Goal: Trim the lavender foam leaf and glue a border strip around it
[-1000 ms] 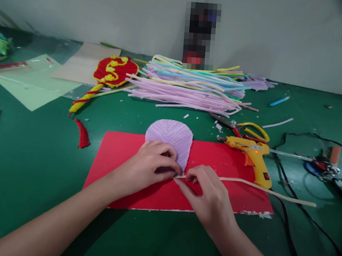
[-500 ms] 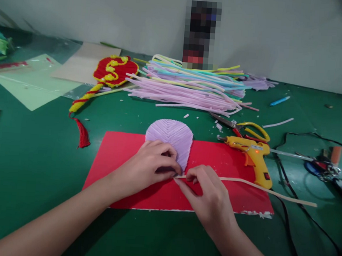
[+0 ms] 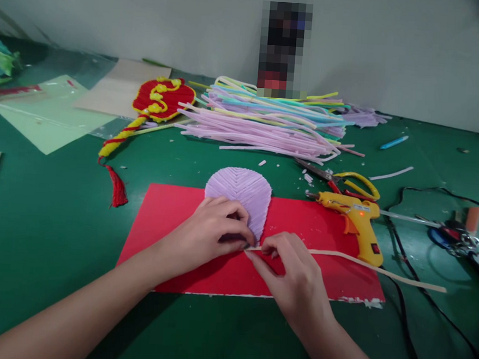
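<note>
A lilac rounded panel (image 3: 239, 184), built from ridged pipe cleaners in a V pattern, rests on a red board (image 3: 172, 207). Over its lower left part lies my left hand (image 3: 218, 226), fingers curled, thumb and fingertips closed at the panel's lower edge. A cream pipe cleaner (image 3: 352, 259) runs from that spot out to the right. My right hand (image 3: 293, 262) pinches it near its left end, close to the left fingertips. The panel's lower left side is hidden by my left hand.
Right of my hands lies a yellow glue gun (image 3: 359, 221), its light lit, with scissors (image 3: 356, 185) behind. Bundled pipe cleaners (image 3: 263, 126) lie at the back, beside a red and yellow fan (image 3: 163, 98). A black cable (image 3: 403, 306) curves at the right.
Both hands keep their hold at the panel's lower edge. The whole view has shifted very slightly; nothing else has visibly moved.
</note>
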Demonstrator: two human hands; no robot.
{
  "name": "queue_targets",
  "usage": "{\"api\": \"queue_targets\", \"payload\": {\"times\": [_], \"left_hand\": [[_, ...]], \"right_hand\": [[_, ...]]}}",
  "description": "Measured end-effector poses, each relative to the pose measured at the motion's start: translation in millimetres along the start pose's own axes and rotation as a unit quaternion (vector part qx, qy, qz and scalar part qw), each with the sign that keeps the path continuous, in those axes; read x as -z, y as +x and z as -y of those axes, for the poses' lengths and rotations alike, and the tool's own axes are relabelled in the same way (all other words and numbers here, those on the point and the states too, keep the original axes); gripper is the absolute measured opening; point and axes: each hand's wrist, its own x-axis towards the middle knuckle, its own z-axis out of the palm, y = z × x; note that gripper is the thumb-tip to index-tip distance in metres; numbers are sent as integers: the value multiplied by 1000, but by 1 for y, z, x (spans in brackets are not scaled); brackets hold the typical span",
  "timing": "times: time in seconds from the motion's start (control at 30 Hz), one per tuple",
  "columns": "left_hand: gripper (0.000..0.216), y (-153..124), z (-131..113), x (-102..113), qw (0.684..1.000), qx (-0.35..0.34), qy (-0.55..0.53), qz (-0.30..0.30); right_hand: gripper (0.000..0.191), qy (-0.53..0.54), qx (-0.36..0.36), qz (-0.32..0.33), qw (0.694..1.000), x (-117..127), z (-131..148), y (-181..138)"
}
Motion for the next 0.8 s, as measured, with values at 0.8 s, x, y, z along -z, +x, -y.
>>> {"api": "queue_targets", "payload": {"times": [0.8], "left_hand": [[14, -1, 3, 2, 1000, 0, -25, 15]], "right_hand": [[11, 11, -2, -1, 1000, 0, 0, 0]]}}
